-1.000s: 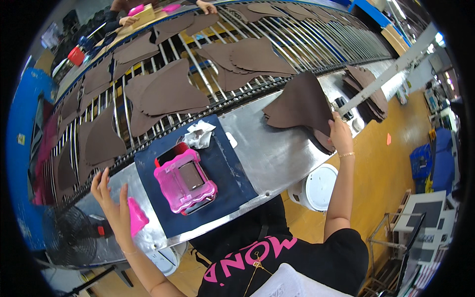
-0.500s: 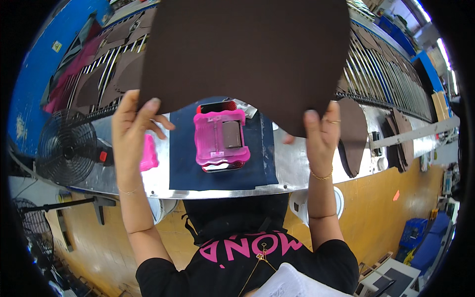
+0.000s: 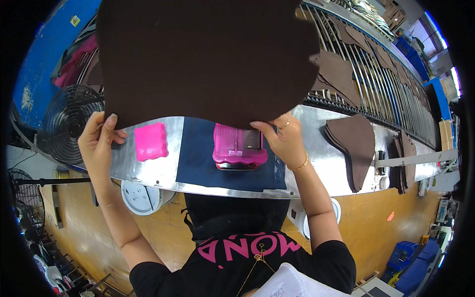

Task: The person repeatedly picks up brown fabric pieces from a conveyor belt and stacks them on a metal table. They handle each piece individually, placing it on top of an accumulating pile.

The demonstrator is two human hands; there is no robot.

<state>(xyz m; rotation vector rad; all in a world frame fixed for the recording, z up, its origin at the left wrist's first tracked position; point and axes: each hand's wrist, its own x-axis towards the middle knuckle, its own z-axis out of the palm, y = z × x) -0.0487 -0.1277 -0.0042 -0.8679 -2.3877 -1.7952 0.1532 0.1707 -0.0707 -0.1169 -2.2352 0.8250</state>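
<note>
A large dark brown sheet of fabric-like material (image 3: 208,64) with a curved lower edge is held up over the table, covering the top middle of the view. My left hand (image 3: 99,141) pinches its lower left corner between thumb and fingers. At its lower right, my right hand (image 3: 284,141) grips the edge the same way, thumb on top. Below the sheet lies a pink scalloped case (image 3: 240,157), partly hidden, with a brown piece inside, on a dark blue mat (image 3: 195,166). A smaller pink scalloped block (image 3: 151,142) sits on the metal tabletop between my left hand and the mat.
A stack of brown cut pieces (image 3: 354,148) lies right of my right hand, with more beyond a metal bar (image 3: 415,157). Behind runs a slatted conveyor (image 3: 381,69) carrying brown pieces. A black fan (image 3: 69,121) stands at left; a white bucket (image 3: 141,198) is below the table edge.
Both hands have moved left with the brown sheet, which now covers part of the pink case. My right hand has turned inward. My view has shifted slightly.
</note>
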